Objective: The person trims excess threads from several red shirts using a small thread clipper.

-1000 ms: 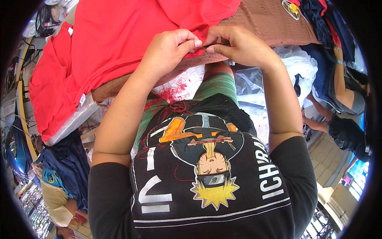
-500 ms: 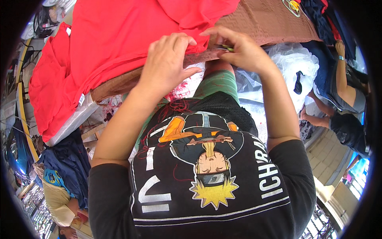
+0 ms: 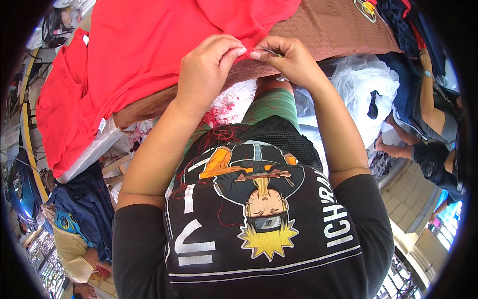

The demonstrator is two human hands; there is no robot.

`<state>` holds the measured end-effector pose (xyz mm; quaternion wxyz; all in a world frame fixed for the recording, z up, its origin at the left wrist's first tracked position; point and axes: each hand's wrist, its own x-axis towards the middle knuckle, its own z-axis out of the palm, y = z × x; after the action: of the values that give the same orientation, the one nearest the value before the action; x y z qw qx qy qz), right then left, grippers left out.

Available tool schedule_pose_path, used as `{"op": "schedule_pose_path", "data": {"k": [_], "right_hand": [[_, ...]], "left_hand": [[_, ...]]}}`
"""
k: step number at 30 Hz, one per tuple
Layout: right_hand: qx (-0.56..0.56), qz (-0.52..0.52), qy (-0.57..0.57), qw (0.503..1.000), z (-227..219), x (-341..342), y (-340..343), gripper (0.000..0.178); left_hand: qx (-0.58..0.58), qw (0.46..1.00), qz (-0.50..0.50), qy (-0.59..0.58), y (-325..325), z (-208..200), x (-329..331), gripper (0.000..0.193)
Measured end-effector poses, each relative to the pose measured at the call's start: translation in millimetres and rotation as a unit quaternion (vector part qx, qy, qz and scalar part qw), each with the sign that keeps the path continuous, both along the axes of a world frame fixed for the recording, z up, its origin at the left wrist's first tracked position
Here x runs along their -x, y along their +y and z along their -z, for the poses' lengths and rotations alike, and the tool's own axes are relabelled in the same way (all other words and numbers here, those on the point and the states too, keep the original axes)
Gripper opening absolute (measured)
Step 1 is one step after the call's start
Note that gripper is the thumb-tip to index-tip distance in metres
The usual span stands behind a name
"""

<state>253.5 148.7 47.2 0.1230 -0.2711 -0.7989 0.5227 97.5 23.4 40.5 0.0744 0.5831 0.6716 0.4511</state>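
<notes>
A large red cloth garment (image 3: 149,50) lies spread over the padded brown table cover (image 3: 328,30). At its near edge, my left hand (image 3: 206,65) is closed, thumb and forefinger pinching the cloth's edge. My right hand (image 3: 294,62) is closed just beside it, thumb and forefinger pinched at the same edge. In the right hand's curled fingers sits a small metal tool with a yellow-green part (image 3: 280,56), mostly hidden. Whether a thread runs between the two pinches is too small to tell.
Red thread scraps (image 3: 224,132) lie on my lap and below the table edge. Clear plastic bags (image 3: 358,79) bulge at the right. A yellow-handled item with a cord (image 3: 367,9) lies at the far right. Other people sit at right and lower left; dark blue cloth (image 3: 89,204) hangs at left.
My left thumb and fingers, apart before, have closed into a pinch at the red cloth's edge. My right fingertips have also come together, and both hands are nearer each other.
</notes>
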Motion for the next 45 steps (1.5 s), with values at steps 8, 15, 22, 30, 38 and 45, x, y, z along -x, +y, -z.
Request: {"op": "schedule_pose_path", "data": {"k": [8, 15, 22, 30, 38, 45], "right_hand": [[-0.014, -0.045, -0.015, 0.999, -8.8, -6.6, 1.8, 0.021], [-0.145, -0.1, -0.031, 0.984, -48.7, -16.3, 9.5, 0.021], [-0.188, -0.176, -0.037, 0.965, -67.7, -11.4, 18.7, 0.017], [-0.197, -0.205, -0.043, 0.958, -65.3, -6.7, 18.5, 0.012], [-0.233, -0.199, -0.035, 0.951, -56.3, -5.4, 15.1, 0.013], [-0.26, -0.216, -0.025, 0.941, -51.7, -2.9, 14.6, 0.013]], "left_hand": [[0.133, 0.985, 0.074, -0.086, 5.1, -17.4, 14.7, 0.02], [0.15, 0.975, 0.105, -0.124, 5.4, -23.3, 15.9, 0.02], [0.18, 0.974, 0.098, -0.096, 4.9, -30.8, 13.3, 0.019], [0.173, 0.975, 0.106, -0.095, 5.0, -30.4, 12.2, 0.019], [0.166, 0.978, 0.104, -0.074, 5.8, -28.2, 11.8, 0.02], [0.168, 0.977, 0.101, -0.085, 5.6, -26.5, 9.3, 0.02]]}}
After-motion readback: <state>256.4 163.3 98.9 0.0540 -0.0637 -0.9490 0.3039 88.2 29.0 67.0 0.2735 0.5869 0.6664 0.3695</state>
